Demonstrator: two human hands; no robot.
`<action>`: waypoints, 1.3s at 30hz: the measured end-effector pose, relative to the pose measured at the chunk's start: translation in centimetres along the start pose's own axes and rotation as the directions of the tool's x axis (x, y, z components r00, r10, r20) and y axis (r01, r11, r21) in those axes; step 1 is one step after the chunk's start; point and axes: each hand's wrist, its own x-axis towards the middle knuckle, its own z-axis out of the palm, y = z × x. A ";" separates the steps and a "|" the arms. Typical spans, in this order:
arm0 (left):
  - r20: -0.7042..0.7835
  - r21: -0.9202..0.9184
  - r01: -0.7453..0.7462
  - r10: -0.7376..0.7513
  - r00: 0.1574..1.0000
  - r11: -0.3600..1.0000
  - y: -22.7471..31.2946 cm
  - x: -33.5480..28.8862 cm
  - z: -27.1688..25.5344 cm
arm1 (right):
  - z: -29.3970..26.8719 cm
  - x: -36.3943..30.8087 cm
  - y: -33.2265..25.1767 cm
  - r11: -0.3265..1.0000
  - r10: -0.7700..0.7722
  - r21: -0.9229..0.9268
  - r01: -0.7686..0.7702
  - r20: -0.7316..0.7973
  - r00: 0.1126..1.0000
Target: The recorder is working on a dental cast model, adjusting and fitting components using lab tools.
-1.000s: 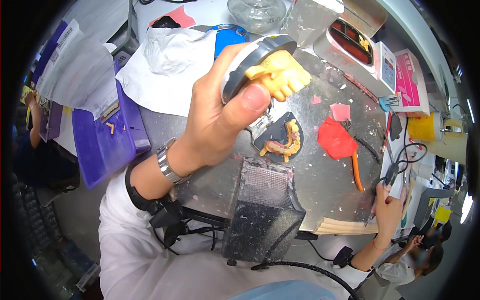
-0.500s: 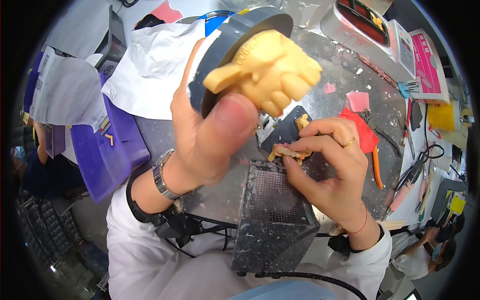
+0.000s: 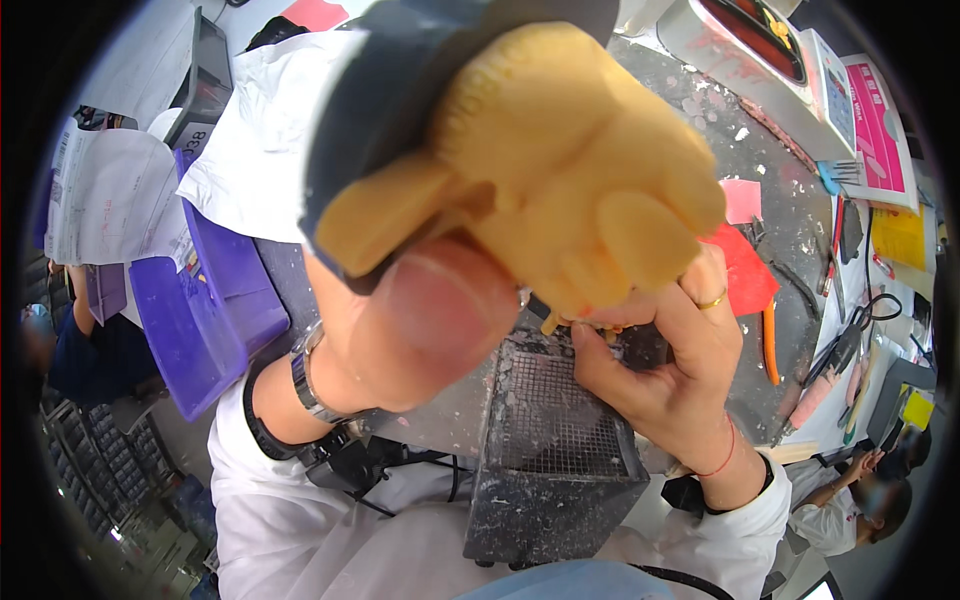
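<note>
Close to the camera, my left hand (image 3: 420,330) grips a yellow dental model (image 3: 590,150) fixed to a dark grey mounting plate (image 3: 360,120). Its thumb presses the model's lower side, and the other fingers are out of sight behind it. Lower and to the right, my right hand (image 3: 690,360) pinches a small yellowish dental piece (image 3: 552,322) between thumb and fingers, above the far edge of a black box with a mesh top (image 3: 560,400). The model covers part of the right fingers and most of the piece.
A purple tray (image 3: 190,330) stands at the left beside crumpled white paper (image 3: 260,130). Right of my hands lie red wax (image 3: 745,270), an orange-handled tool (image 3: 769,340) and a corded handpiece (image 3: 810,395). A wax heater (image 3: 735,60) is at the far right.
My left hand has brought the model closer to the camera, so it looks larger and now hides part of my right hand. The right hand keeps its pinch.
</note>
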 end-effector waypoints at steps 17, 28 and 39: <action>0.004 0.013 0.010 -0.010 1.000 1.000 0.4 -0.4 -1.9 | 0.0 -0.2 0.0 0.997 0.068 0.029 -0.070 0.059 0.996; 0.063 -0.207 0.149 -0.138 0.988 0.967 -0.8 -0.3 0.8 | 0.0 0.4 -0.4 0.982 0.153 0.105 -0.158 0.048 0.987; 0.037 0.199 -0.035 0.028 0.999 0.979 -0.6 -1.0 -2.0 | 1.0 -0.2 0.1 0.979 0.160 0.129 -0.160 0.012 0.987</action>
